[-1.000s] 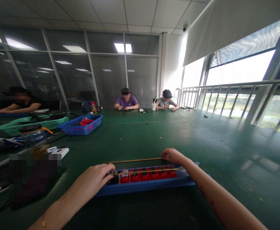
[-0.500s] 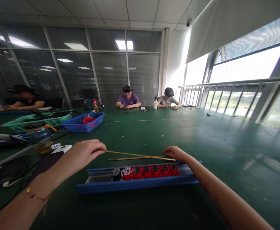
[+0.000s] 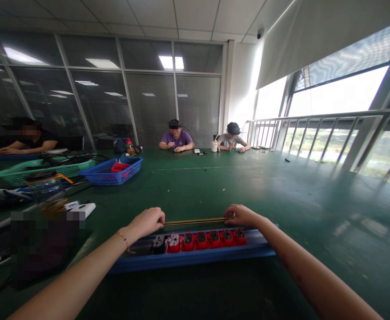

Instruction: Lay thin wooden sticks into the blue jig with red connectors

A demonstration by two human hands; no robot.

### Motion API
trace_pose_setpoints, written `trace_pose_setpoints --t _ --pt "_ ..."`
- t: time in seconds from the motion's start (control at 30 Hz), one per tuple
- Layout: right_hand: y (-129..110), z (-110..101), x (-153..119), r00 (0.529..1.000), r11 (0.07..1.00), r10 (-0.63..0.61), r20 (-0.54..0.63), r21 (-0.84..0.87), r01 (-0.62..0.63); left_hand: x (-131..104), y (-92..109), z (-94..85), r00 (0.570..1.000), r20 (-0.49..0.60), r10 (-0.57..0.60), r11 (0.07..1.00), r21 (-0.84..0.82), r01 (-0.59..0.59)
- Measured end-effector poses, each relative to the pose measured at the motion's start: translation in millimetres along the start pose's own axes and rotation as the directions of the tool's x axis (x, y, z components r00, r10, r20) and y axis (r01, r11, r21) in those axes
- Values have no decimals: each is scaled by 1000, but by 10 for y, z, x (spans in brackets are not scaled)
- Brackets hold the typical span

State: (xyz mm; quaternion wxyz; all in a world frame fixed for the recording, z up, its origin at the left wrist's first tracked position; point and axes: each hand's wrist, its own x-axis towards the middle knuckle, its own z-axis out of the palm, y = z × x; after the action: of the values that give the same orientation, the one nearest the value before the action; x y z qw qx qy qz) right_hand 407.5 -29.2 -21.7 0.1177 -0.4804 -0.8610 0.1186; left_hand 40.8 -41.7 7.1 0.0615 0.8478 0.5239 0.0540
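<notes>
Behind the blue tray, several thin tan sticks [image 3: 195, 221] lie close together, running from one hand to the other. My left hand [image 3: 150, 219] is closed on their left ends with the fingers bent down. At the right ends my right hand [image 3: 239, 215] is closed too, its fingertips partly hidden. Just in front stands the long blue tray [image 3: 195, 262], holding a row of red blocks [image 3: 201, 240] with dark tops. One black block [image 3: 158, 244] with a pale top sits at the row's left end. My left forearm crosses over the tray's left end.
Left of me are a blue basket [image 3: 114, 176] with a red container, a green basket [image 3: 18, 171] with cables, a jar [image 3: 46, 186] with a dark lid and a white device [image 3: 86, 209]. Co-workers [image 3: 178, 140] sit across the green table [image 3: 188, 191].
My left hand has moved right and slightly down with the raised stick, which now lies alongside the others. My right hand has stayed nearly in place at their right ends.
</notes>
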Motion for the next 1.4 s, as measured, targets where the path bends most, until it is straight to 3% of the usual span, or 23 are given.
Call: trace_pose_setpoints --t 0.1,0.23,0.53,0.73,0.83,0.97,1.07,1.23,1.4 --pt "-72 -58 27 998 989 -28 58 -143 36 72 -32 53 1000 2 4 999 43 -4" --pt "-163 -96 123 991 964 26 130 -266 9 167 -76 67 999 49 14 997 75 -18" --pt "-215 -21 243 989 961 90 119 -271 -55 211 -67 52 996 89 6 1000 30 -8" --pt "-164 -210 -36 997 987 75 -25 -137 -78 -5 -5 -127 1000 -2 -4 990 -144 3" --pt "-209 -253 -237 977 974 119 -175 213 -80 -201 117 -245 997 -73 -9 952 -307 -14" --pt "-352 -213 -473 953 924 171 -251 377 -67 -435 341 -280 986 -155 -53 877 -480 -29" --pt "-445 -202 -605 952 908 177 -248 415 -61 -547 470 -211 975 -182 -125 855 -519 13" --pt "-555 -239 -718 994 840 79 -74 542 -27 -650 485 -154 986 -106 -127 815 -578 42" --pt "-566 -213 -687 962 873 148 -230 488 -17 -674 436 -191 981 -135 -140 813 -580 36"
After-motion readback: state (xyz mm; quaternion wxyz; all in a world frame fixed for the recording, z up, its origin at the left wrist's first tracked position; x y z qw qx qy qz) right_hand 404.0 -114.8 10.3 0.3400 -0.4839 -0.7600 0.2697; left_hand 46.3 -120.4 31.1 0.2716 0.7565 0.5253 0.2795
